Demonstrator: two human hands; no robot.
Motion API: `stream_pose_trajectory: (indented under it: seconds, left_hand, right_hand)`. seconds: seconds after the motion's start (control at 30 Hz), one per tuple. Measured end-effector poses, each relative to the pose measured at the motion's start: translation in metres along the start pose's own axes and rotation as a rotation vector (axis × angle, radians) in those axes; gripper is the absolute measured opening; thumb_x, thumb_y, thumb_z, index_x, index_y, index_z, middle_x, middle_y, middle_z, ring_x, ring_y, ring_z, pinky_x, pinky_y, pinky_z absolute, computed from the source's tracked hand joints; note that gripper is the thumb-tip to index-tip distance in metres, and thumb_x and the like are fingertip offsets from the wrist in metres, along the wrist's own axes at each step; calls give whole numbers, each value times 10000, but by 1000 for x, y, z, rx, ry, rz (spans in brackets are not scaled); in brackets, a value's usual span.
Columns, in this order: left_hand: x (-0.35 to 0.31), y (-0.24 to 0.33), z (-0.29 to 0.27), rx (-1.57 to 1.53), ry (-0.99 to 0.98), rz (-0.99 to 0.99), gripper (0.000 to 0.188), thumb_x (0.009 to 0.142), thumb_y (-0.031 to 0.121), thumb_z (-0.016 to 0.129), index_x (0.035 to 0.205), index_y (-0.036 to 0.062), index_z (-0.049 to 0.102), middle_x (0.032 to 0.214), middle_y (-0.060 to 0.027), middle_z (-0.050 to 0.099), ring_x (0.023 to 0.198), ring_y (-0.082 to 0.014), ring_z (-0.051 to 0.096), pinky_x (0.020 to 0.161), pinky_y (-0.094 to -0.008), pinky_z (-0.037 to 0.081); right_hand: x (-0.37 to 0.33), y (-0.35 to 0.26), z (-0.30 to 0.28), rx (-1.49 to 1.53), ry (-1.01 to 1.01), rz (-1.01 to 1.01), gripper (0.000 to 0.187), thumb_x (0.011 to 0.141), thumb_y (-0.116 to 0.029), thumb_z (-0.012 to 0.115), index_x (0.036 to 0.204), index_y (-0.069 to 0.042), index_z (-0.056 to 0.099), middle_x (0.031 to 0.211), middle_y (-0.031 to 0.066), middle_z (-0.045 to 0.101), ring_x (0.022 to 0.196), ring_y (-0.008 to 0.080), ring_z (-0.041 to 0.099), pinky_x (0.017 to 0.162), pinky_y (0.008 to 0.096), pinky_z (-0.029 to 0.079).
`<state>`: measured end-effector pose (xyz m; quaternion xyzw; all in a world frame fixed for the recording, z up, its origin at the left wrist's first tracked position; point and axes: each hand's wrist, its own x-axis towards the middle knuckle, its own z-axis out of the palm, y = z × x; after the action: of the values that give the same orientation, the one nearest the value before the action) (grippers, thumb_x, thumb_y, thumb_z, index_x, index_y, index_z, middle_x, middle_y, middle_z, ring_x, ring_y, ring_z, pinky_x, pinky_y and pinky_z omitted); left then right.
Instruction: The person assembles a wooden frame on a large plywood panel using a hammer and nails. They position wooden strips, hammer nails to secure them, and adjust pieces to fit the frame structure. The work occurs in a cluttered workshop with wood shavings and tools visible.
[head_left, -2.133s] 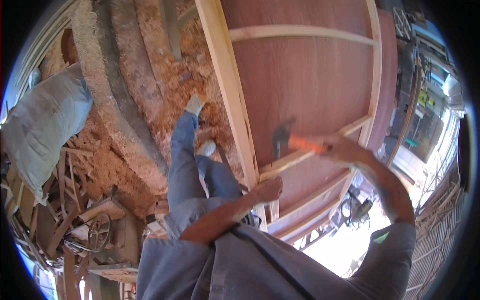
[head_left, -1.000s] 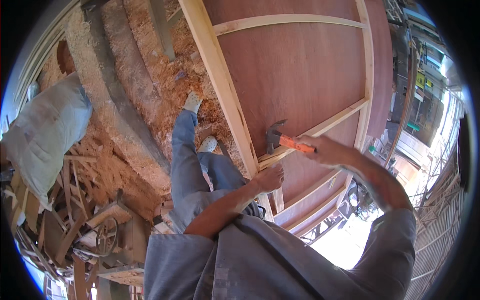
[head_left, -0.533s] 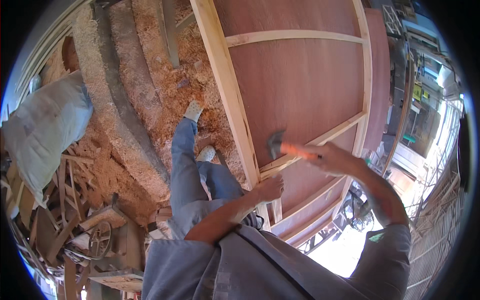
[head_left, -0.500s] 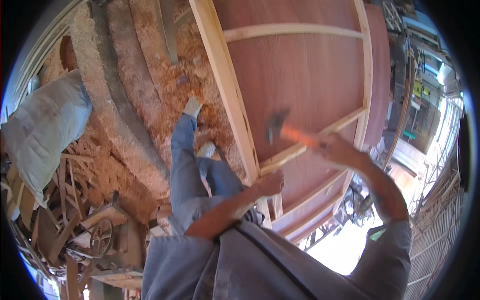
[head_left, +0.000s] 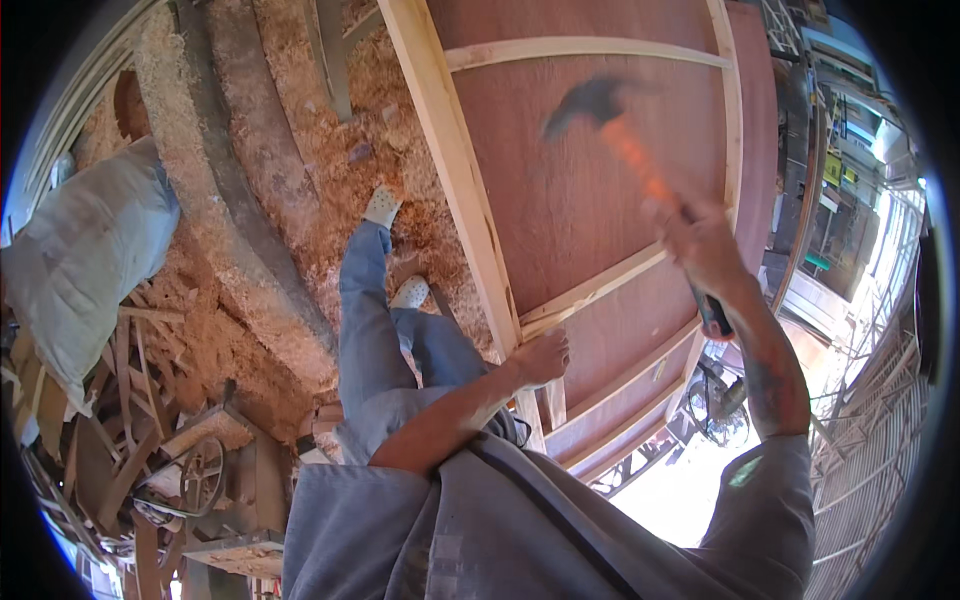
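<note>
Hammer (head_left: 640, 158): I see it between one and two o'clock from mid-view, raised over the reddish panel (head_left: 540, 200), its dark head (head_left: 588, 108) blurred and apart from the wood.
Right hand (head_left: 700, 240): between two and three o'clock, fingers wrapped around the orange-and-black handle; the butt sticks out below, so I read the hold as partway up.
Left hand (head_left: 540, 358): close in at half past four, fingers curled at the corner of the frame; I cannot tell whether they pinch anything.
Crosspiece (head_left: 590, 293): at three o'clock, its near end meeting the long rail (head_left: 455, 160) right beside the left hand. I can't make out a nail there.
Strike risk: I'd worry most about those left fingers; a stray blow, from poor aim or a twist in the right hand's grip, could catch them.
Wood risk: a hard or slanted hit near the end could split the crosspiece or dent the panel.
Footing: speckled shoes (head_left: 383, 206) at half past ten, on loose shavings (head_left: 235, 320) that could slide and spoil the aim.
Far side: a pale sack (head_left: 95, 250) just past nine, scrap wood (head_left: 115, 440) past eight.
</note>
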<state>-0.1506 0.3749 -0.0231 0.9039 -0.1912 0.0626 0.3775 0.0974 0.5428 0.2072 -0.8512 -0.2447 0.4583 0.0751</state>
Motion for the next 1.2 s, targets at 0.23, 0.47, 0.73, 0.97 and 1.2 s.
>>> stream_pose_trajectory:
  seconds: [0.23,0.47,0.73,0.97,1.2]
  left_hand:
    - [8,-16,7,112,64,26,130,797,178,623,813,78,704,863,-51,647,953,-232,606,953,-388,448]
    - [-1,-2,2,89,65,25,160,816,196,614,851,65,700,877,-61,652,961,-222,610,1018,-395,412]
    - [-4,3,-6,57,-14,33,181,829,201,612,900,66,710,920,-61,666,998,-226,623,1033,-400,405]
    - [-2,-8,-1,120,17,64,178,844,208,602,898,76,709,956,-62,673,1028,-241,620,1020,-408,438]
    - [-11,-12,-7,75,-28,85,244,876,198,586,1032,50,701,1082,-104,674,1147,-272,590,1074,-428,392]
  right_hand:
    - [-31,62,36,-387,-409,-374,494,989,-186,615,1467,-122,506,795,100,677,678,201,637,660,378,508]
    - [-25,12,8,-20,146,126,277,982,-218,660,1193,-40,685,655,12,569,623,89,586,552,277,480]
    - [-14,23,4,-286,-301,-36,414,1006,-197,583,1413,-120,576,833,140,700,735,174,616,729,373,519]
    - [-39,80,40,-367,-383,-149,519,984,-128,584,1495,-110,492,677,29,596,580,115,512,560,343,470]
    - [-111,65,31,131,210,-23,598,977,-142,601,1546,-182,421,677,68,530,586,112,519,603,318,473]
